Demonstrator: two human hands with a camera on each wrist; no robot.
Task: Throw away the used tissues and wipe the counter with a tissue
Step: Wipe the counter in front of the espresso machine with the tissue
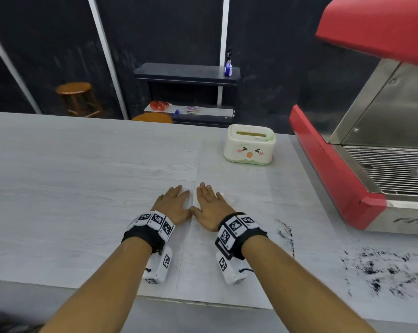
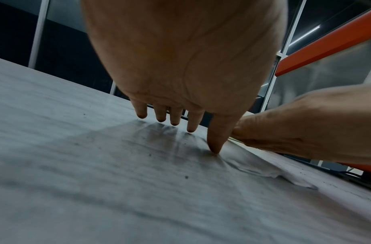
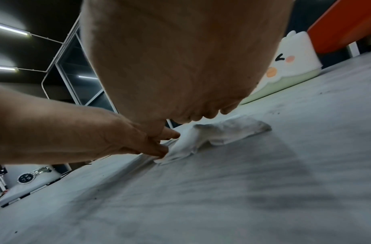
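Observation:
Both hands lie flat on the pale wood-grain counter [image 1: 83, 176], side by side with their thumbs touching. My left hand [image 1: 175, 200] has straight fingers whose tips touch the surface [image 2: 174, 122]. The right hand [image 1: 209, 200] presses, fingers extended, on a crumpled white tissue [image 3: 228, 132]. The tissue is greyed in places, and its near edge [image 2: 262, 168] reaches the left thumb. From the head view the tissue is almost wholly hidden under the hands. A white and green tissue box [image 1: 249, 145] with a duck face stands beyond the right hand, its slot showing no tissue.
A red and steel espresso machine [image 1: 335, 169] fills the counter's right side. Black smudges [image 1: 383, 267] mark the counter near the front right, and a dark streak [image 1: 286, 234] lies just right of my right wrist. Stools and a dark shelf stand behind the counter.

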